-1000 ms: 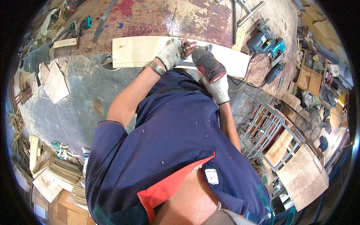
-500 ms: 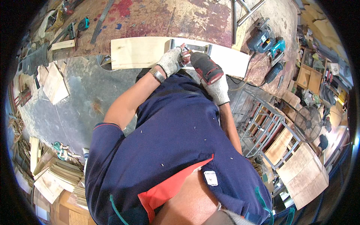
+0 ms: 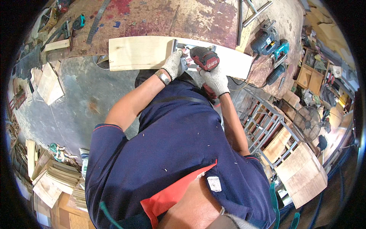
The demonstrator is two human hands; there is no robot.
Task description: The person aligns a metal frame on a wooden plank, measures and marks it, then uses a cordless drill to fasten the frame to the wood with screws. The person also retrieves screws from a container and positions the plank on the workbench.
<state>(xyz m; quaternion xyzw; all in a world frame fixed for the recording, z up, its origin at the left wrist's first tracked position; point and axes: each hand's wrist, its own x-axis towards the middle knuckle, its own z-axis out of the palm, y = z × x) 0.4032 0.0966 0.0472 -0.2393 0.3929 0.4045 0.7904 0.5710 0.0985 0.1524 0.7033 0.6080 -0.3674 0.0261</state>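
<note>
A pale wooden board [image 3: 138, 52] lies along the near edge of the workbench in front of me. A metal piece with upright ends [image 3: 174, 45] stands on the middle of it, partly behind my hands. My right hand [image 3: 215, 81], in a white knitted glove, is closed round the handle of a red and black cordless drill [image 3: 206, 59]. The drill's front points left, toward my other hand. My left hand [image 3: 174, 65], also gloved, is closed at the metal piece, close to the drill's front. Its fingertips are partly hidden, so what they pinch cannot be made out.
On the bench's right lie a blue-grey power tool [image 3: 264, 41], a teal tool [image 3: 281, 49] and metal tubes [image 3: 256, 14]. A steel ruler [image 3: 97, 22] and a tape measure [image 3: 79, 22] lie at the left. A metal rack [image 3: 263, 124] and a fan [image 3: 307, 123] stand at my right.
The drill has swung from slanting toward me to lying more crosswise, its front turned left. My right hand has turned with it, and my left hand has shifted slightly.
</note>
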